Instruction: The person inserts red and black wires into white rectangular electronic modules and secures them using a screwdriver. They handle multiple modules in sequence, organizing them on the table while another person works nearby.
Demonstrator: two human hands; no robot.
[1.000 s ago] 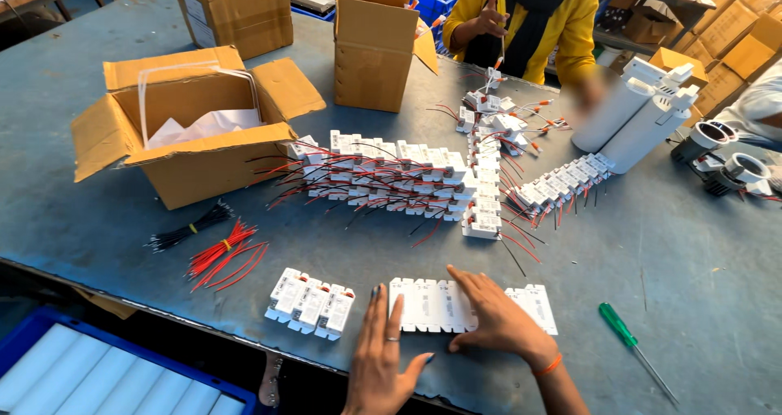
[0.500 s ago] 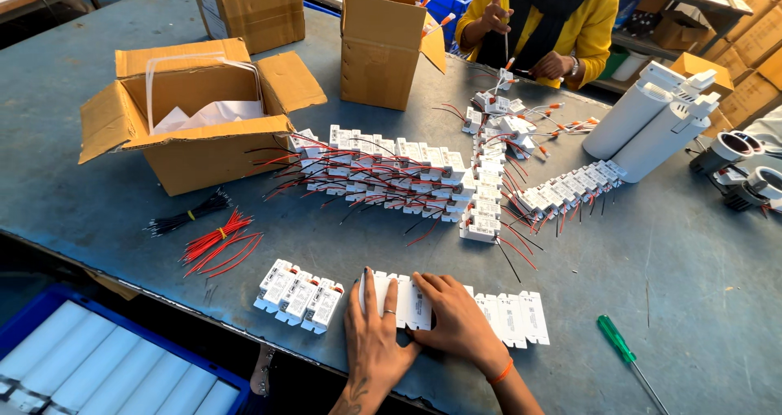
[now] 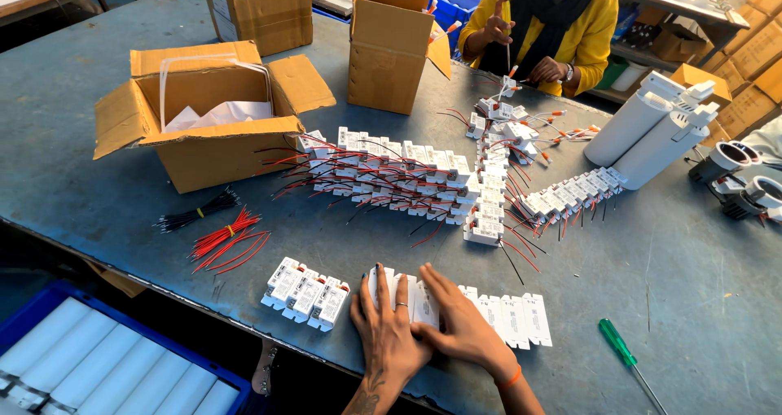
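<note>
Both your left hand (image 3: 389, 324) and right hand (image 3: 456, 321) lie flat, fingers apart, seemingly pressing the row of white modules (image 3: 505, 317) together; next, square those just right of your grip.

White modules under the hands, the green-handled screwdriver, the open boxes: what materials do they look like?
White modules under the left hand and right hand: likely moulded plastic, matte white, uniform colour with crisp edges. Screwdriver: glossy translucent green handle, probably plastic; thin grey shaft looks like metal. Open box: brown corrugated cardboard, dull, with bent flaps.
</note>
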